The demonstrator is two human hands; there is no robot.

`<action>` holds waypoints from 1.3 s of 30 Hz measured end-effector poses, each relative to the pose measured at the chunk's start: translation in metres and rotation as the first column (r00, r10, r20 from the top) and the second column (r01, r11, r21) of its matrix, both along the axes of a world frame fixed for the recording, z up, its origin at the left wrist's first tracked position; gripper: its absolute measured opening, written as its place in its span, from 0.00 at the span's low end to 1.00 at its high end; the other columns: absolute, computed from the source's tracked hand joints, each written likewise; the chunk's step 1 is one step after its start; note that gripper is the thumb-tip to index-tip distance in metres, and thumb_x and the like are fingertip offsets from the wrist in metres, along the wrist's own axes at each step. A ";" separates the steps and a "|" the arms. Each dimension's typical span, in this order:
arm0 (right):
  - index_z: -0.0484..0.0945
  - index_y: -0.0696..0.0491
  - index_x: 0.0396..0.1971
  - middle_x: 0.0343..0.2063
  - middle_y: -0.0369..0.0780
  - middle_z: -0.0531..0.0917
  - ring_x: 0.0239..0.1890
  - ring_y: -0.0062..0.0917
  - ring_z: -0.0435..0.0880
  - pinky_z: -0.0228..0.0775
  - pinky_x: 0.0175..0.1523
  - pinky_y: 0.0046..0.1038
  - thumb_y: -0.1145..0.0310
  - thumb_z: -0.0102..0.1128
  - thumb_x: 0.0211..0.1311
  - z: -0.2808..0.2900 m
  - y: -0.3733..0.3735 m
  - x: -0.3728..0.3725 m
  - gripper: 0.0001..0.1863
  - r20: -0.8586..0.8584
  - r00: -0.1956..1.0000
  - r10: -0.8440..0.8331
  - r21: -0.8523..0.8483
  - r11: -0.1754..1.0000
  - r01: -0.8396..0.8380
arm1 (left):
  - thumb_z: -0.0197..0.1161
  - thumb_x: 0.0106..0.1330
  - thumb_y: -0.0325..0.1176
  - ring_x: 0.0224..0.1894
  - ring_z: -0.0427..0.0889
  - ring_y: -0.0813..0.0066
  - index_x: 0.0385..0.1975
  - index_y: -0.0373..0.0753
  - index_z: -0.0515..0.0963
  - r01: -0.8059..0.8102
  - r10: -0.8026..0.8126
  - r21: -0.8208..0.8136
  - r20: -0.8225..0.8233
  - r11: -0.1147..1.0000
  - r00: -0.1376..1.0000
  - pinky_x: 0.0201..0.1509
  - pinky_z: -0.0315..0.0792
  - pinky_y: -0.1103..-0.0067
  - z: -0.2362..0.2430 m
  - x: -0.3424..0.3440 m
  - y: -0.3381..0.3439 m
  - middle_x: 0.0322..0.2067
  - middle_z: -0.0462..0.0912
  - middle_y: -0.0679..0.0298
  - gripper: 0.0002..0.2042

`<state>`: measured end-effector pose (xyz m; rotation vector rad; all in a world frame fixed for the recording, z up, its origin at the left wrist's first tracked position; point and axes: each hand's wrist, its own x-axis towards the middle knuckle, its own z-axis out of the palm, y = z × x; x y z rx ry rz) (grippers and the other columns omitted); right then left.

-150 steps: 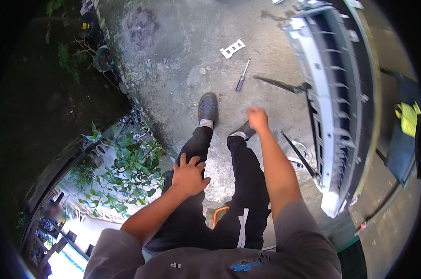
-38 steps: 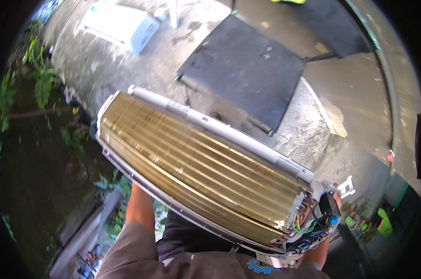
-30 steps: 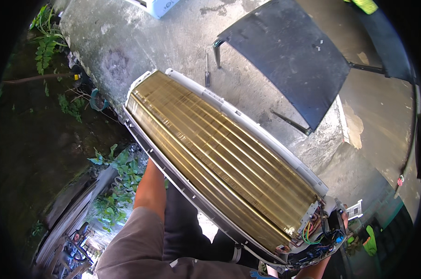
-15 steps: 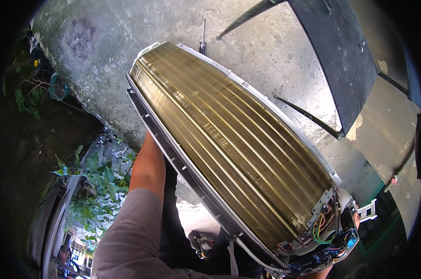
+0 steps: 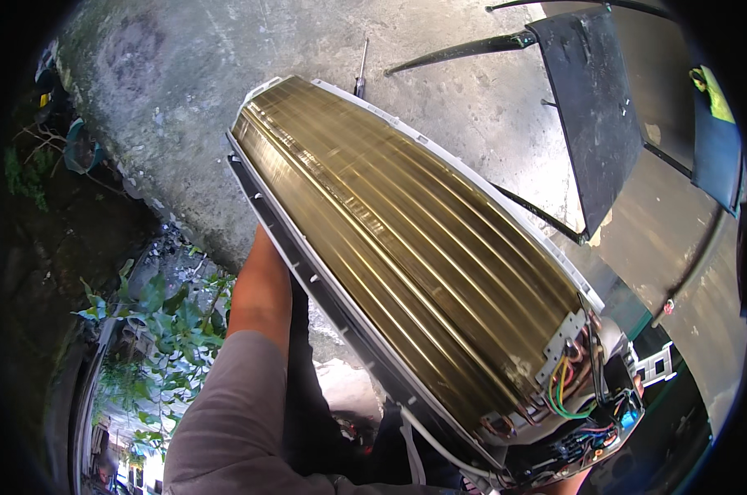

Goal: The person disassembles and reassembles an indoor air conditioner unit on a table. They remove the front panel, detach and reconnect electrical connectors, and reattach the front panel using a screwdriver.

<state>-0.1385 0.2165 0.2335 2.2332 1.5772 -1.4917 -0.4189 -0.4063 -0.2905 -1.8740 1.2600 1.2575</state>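
Observation:
A wall air conditioner's indoor unit (image 5: 406,247) lies slantwise across my view with its cover off, baring gold-coloured fins. Its far end points up and left; the near end, at lower right, shows copper pipes and coloured wires (image 5: 567,392). My left forearm (image 5: 262,289) reaches in beneath the unit's left side, and the hand itself is hidden under it. At the wired end, a bit of my right hand (image 5: 638,384) shows past the edge, with the wrist below. Both hands seem to bear the unit above the floor.
A screwdriver (image 5: 360,86) lies on the concrete floor (image 5: 200,66) beyond the far end. To the right stands a black panel on legs (image 5: 592,115), with a blue thing (image 5: 717,161) behind it. Leafy plants (image 5: 167,322) grow at left beside the concrete's edge.
The background has shifted left, and more of the right side, with the blue thing, shows. The unit stays nearly in place in my view, still held, its wired end slightly lower.

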 end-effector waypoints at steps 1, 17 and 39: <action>0.71 0.57 0.71 0.56 0.41 0.83 0.60 0.31 0.81 0.70 0.71 0.36 0.61 0.73 0.67 0.002 -0.003 -0.012 0.36 -0.017 1.000 0.016 -0.002 1.000 -0.016 | 0.53 0.77 0.69 0.72 0.72 0.45 0.78 0.45 0.68 0.016 -0.016 -0.009 0.017 1.000 1.000 0.74 0.67 0.46 0.005 0.001 -0.001 0.76 0.71 0.57 0.40; 0.79 0.63 0.60 0.53 0.41 0.88 0.55 0.25 0.87 0.78 0.65 0.32 0.73 0.72 0.71 0.087 -0.186 -0.281 0.21 -0.735 0.619 0.278 -0.156 0.818 -0.553 | 0.65 0.77 0.32 0.56 0.83 0.72 0.54 0.35 0.82 0.760 -0.705 -0.509 -0.703 0.404 -0.096 0.64 0.76 0.73 0.644 -0.105 0.090 0.52 0.85 0.62 0.11; 0.63 0.51 0.73 0.37 0.37 0.76 0.28 0.19 0.76 0.70 0.21 0.23 0.57 0.61 0.73 0.050 -0.170 -0.130 0.33 -0.749 0.650 0.124 -0.352 0.757 -0.550 | 0.74 0.49 0.70 0.84 0.45 0.28 0.85 0.55 0.53 0.153 -0.643 -0.717 0.482 -0.680 -0.595 0.82 0.39 0.35 0.655 -0.053 0.279 0.83 0.55 0.53 0.62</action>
